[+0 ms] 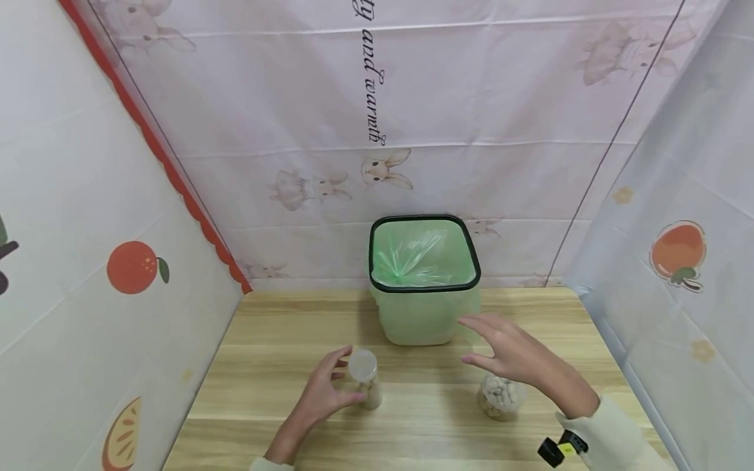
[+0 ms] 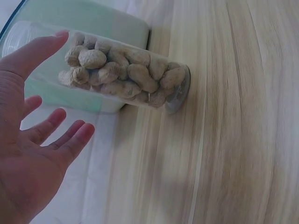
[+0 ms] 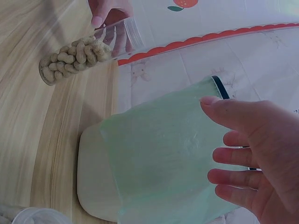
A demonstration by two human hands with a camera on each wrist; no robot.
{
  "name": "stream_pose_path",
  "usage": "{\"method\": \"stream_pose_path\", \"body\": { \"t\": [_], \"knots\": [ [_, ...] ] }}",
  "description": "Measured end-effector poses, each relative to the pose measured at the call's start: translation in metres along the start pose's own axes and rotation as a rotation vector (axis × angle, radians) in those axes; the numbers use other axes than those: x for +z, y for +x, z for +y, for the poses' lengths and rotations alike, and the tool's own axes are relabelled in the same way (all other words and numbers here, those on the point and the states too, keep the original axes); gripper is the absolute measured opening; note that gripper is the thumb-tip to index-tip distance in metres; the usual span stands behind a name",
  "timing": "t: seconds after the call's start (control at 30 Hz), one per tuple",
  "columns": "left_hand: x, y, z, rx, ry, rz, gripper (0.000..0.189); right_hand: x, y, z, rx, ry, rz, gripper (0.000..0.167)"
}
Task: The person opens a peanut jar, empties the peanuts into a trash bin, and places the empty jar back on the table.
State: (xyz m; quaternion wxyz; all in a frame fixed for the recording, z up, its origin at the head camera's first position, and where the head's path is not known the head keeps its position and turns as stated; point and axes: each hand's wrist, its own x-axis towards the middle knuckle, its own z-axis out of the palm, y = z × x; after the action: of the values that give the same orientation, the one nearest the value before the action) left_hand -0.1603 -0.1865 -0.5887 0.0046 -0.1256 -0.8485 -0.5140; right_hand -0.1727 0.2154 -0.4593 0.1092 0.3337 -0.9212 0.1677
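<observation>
- The left hand (image 1: 321,391) was open, thumb and fingers spread on either side of a tall clear jar (image 1: 372,388); whether the skin touched the plastic could not be told.
- That jar stood upright on the worktop (image 1: 424,425), in front of the bin and a little to its left, with a pale round lid (image 1: 362,365) on top.
- Peanuts (image 2: 135,72) in their shells filled the lower part of the jar.
- The right hand (image 1: 508,347) was open too and held nothing; its thumb stood apart from the outstretched fingers, above and just behind a short clear tub (image 1: 497,411).
- The tub sat on the worktop to the right of the jar, well apart from it, with pale pieces (image 1: 504,391) showing inside.
- The bin (image 1: 415,320), pale green with a black rim (image 1: 429,288), stood farther back, near the rear edge of the wood and between the two containers from side to side.
- A thin green plastic liner (image 3: 168,149) hung over the bin's outside.
- A black device (image 1: 563,448) with a yellow patch rode by the right sleeve (image 1: 615,432).
- Behind hung a pinkish cloth (image 1: 471,98) printed with rabbits and lettering.
</observation>
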Motion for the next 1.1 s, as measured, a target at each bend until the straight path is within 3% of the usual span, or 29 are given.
{"method": "stream_pose_path", "body": {
  "t": [0.43,1.1],
  "knots": [
    [0.015,0.001,0.001,-0.020,-0.085,0.009,0.091,0.007,0.011,-0.009,-0.002,0.020,-0.021,0.066],
    [0.026,0.001,-0.002,-0.026,-0.079,0.021,0.086,0.016,0.027,-0.023,-0.058,0.047,-0.037,0.065]
  ]
}}
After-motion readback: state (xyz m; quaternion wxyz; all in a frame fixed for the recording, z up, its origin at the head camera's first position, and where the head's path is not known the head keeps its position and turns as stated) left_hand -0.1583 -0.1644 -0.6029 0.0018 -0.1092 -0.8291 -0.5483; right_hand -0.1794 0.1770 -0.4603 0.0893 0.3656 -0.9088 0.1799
